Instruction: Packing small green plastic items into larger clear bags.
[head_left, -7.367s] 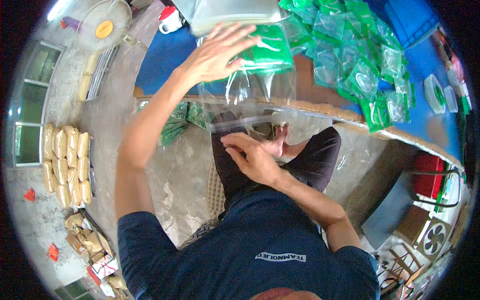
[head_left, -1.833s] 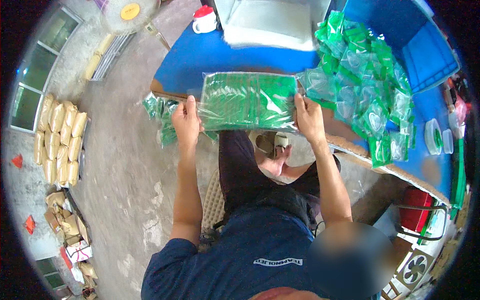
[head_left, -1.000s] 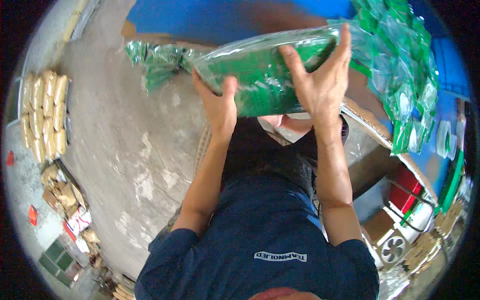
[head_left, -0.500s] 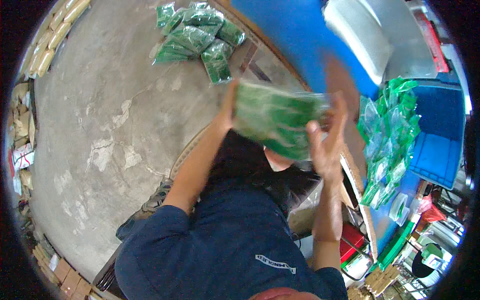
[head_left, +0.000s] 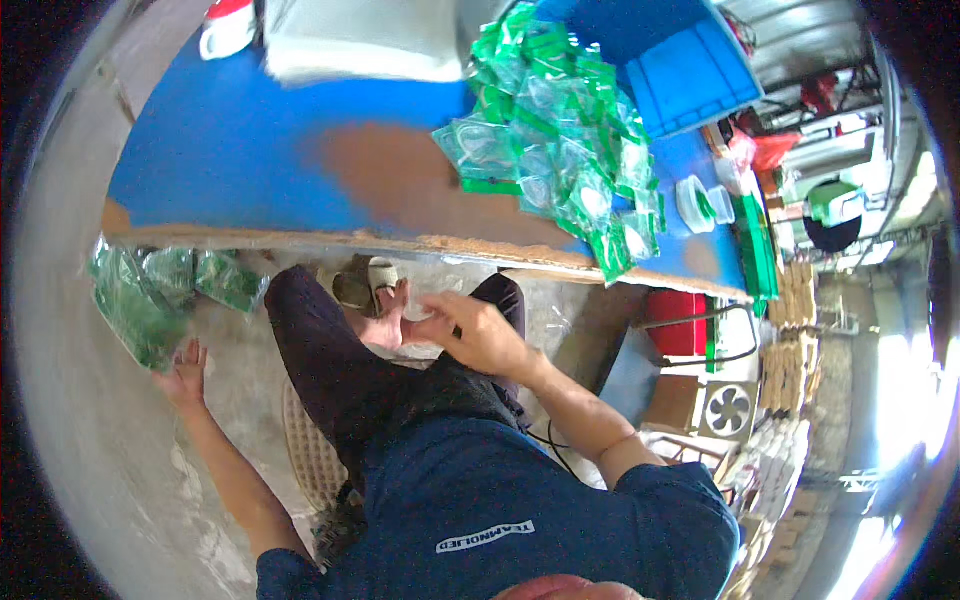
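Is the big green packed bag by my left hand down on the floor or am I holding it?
On the floor: the green bag lies among others; the left hand is open beside it.

Bright daylight, blown-out glare at right rim, heavy fisheye bending and dark vignette at edges, motion blur top left

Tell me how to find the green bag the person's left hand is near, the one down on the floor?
Start at the big blue table, then look under its left end at the grey concrete floor. A few green packed bags lie there; the one you want is the big green bag farthest left, just above the open left hand, closer to it than the others.
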